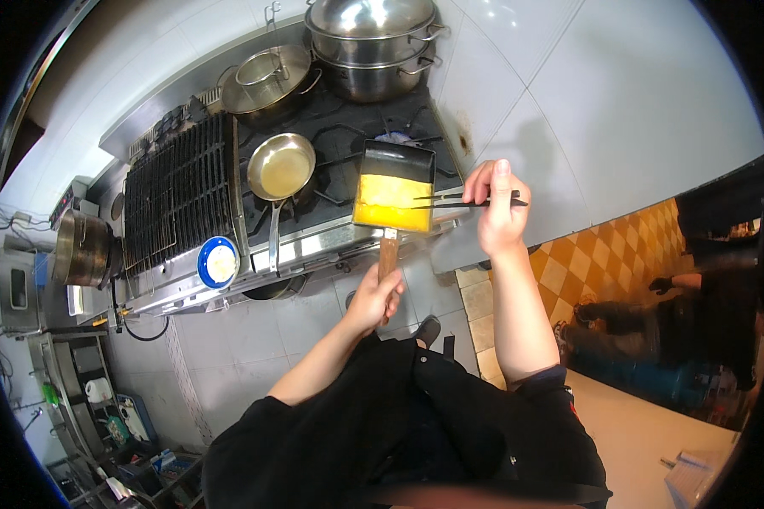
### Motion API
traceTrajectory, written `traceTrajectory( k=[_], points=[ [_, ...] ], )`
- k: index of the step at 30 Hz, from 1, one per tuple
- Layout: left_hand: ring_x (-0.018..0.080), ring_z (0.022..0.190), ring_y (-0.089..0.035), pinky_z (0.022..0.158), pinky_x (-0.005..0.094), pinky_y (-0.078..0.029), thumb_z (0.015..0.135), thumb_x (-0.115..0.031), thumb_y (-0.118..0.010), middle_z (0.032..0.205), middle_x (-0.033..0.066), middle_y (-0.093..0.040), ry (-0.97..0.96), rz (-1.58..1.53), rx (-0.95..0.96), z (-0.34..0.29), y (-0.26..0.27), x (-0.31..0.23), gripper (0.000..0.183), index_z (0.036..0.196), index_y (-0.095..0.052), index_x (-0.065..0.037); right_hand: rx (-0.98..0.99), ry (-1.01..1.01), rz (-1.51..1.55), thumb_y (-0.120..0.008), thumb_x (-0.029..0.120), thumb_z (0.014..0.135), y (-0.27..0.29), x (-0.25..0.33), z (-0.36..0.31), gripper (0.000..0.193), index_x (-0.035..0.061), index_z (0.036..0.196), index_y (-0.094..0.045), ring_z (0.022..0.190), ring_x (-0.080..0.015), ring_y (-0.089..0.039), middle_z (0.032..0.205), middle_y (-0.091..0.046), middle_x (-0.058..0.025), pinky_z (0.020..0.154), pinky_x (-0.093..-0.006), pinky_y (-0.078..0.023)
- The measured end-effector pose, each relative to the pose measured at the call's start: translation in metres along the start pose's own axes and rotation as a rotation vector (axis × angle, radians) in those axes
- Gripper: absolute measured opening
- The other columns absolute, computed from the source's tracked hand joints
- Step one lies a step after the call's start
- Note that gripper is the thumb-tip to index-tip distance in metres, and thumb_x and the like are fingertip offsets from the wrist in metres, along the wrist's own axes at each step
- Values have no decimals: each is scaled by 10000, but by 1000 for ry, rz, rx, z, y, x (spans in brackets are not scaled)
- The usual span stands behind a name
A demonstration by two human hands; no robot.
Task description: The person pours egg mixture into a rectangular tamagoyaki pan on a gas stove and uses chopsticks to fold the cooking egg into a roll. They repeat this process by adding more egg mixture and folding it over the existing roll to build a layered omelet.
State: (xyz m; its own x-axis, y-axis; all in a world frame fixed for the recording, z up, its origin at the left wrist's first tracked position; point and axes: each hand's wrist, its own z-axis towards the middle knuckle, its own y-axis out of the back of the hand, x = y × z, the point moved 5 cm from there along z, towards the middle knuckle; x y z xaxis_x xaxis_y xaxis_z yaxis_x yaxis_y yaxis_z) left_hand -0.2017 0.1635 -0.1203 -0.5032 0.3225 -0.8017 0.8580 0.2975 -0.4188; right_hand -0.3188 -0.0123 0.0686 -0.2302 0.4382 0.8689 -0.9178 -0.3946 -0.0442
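Note:
My left hand [373,297] is wrapped round the wooden handle [388,254] of a rectangular black omelette pan [399,158], which is over the front right part of the stove. Across the near half of the pan lies a yellow folded egg omelette [394,200]; the dark far half shows bare metal. My right hand [502,204] grips a pair of dark chopsticks [463,201]. Their tips reach over the pan's right wall and touch the omelette's right part.
Left of the omelette pan, a small steel frying pan [283,170] with pale liquid sits on the stove. A blue-rimmed bowl [218,262] rests on the front ledge by a black grill grate [178,191]. A wide pan [267,81] and a large steamer pot [372,51] stand behind.

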Motion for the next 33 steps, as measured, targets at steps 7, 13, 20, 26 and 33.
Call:
traceTrajectory(
  k=[7,13,20,26,33],
  points=[
    [91,445,-433,405,249,-365,1039,-244,-506,806,51,-526,-85,-16,20,-39,-11,14,220,1139,-418,-70,-12,-116,49,-374,257,1046,13,-24,10,428,47,679,-442,640,-120,-417,688,-524,-71,602,-276,-336],
    [77,459,-450,404,226,-358,1044,-216,-495,772,32,-499,-95,-44,-27,-47,-15,12,196,1095,-409,-48,53,-113,-46,-385,264,1036,-2,-28,14,430,39,673,-441,656,-132,-438,667,-467,-49,596,-287,-329],
    [89,464,-438,426,242,-370,1039,-182,-495,758,36,-477,-81,-17,-57,-53,-16,6,183,1126,-400,-52,80,-201,-49,-352,372,1020,-3,-39,16,473,79,653,-408,640,-129,-418,665,-503,-59,602,-272,-328],
    [82,454,-416,422,234,-356,1044,-189,-488,748,32,-465,-80,-100,15,-53,-12,5,180,1140,-403,-62,-69,-291,89,-347,392,1000,17,-40,25,468,104,631,-363,614,-144,-415,641,-479,-61,588,-270,-320],
    [84,446,-391,410,235,-341,1042,-192,-497,730,30,-450,-50,-139,31,-55,-13,-2,185,1141,-408,-64,-150,-380,272,-373,408,989,33,-65,20,462,109,637,-368,656,-156,-426,636,-455,-53,585,-268,-350]
  ],
)
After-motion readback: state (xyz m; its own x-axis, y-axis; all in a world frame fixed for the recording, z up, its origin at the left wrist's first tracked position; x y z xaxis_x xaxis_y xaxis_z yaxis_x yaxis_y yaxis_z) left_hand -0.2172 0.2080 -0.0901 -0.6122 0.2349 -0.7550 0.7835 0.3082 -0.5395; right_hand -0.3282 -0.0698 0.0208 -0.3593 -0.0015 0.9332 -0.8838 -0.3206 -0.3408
